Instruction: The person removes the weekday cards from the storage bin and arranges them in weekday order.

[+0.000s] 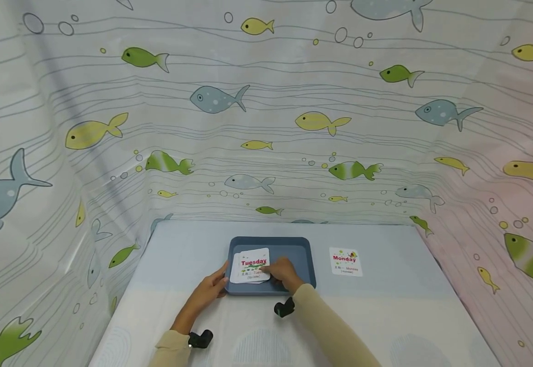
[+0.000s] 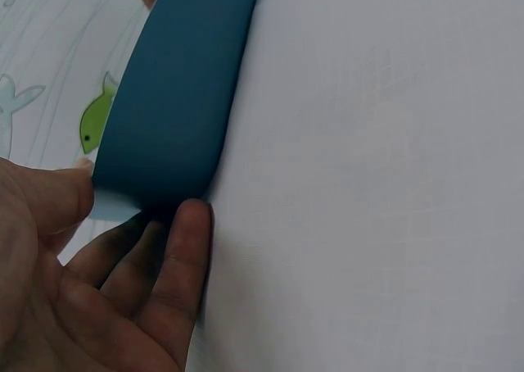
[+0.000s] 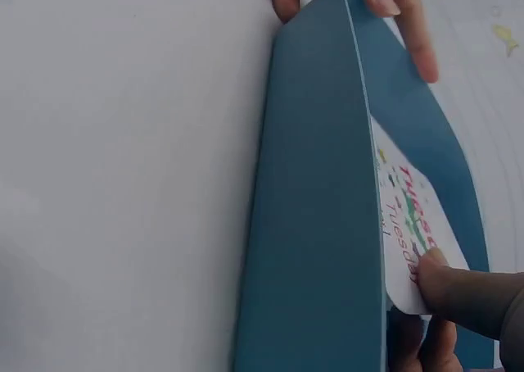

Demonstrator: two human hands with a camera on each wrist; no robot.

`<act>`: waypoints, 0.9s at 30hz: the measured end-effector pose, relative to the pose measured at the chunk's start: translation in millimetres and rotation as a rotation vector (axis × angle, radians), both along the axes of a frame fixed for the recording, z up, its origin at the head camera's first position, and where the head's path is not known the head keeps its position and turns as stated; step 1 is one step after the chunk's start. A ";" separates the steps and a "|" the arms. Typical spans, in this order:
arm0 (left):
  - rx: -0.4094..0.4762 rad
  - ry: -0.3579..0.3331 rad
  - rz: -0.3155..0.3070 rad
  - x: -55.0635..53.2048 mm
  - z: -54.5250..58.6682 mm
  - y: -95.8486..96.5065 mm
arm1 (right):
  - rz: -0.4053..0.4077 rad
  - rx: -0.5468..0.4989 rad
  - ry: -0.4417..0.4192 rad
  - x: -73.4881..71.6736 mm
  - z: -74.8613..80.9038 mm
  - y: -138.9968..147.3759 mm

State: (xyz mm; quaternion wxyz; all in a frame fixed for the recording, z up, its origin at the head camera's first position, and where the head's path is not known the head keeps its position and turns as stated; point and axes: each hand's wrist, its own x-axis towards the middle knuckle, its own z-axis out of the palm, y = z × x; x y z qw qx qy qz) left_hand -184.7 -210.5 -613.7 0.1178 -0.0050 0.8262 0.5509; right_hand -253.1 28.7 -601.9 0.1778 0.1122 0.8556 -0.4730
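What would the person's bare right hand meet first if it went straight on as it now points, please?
Beyond the square white "Tuesday" card the right hand pinches, probably the left wall of the blue rectangular tray, though clearance over the white card underneath is unclear.

Lower cards [image 1: 235, 271] largely hidden

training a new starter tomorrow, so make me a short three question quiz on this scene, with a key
1. Fill in: the right grip pinches a card whose large red word is ____.
2. True or false: the left grip touches the tray.
3. Where is the Monday card?
a) inside the tray
b) under the tray
c) to the right of the tray

Key:
1. Tuesday
2. True
3. c
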 end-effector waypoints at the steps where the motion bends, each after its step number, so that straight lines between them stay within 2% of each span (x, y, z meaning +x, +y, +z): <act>1: 0.003 -0.001 0.000 0.1 0.2 0.2 | -0.001 -0.029 -0.007 0.0 0.3 1.1; 5: 0.002 0.001 0.000 -0.2 0.6 0.5 | 0.003 -0.123 -0.021 2.6 1.3 4.5; 10: -0.001 0.005 0.000 -1.8 0.5 -0.2 | 0.002 -0.191 0.019 6.8 2.3 8.9; 17: -0.002 0.006 -0.001 -1.5 0.5 -1.1 | -0.046 -0.305 0.077 5.5 -8.8 14.9; 22: -0.004 0.013 -0.014 -0.8 -0.3 -1.7 | -0.038 -0.338 0.134 4.1 -14.2 20.0; 27: -0.013 0.010 -0.011 0.1 -0.1 -2.2 | -0.037 -0.385 0.117 4.8 -11.6 27.7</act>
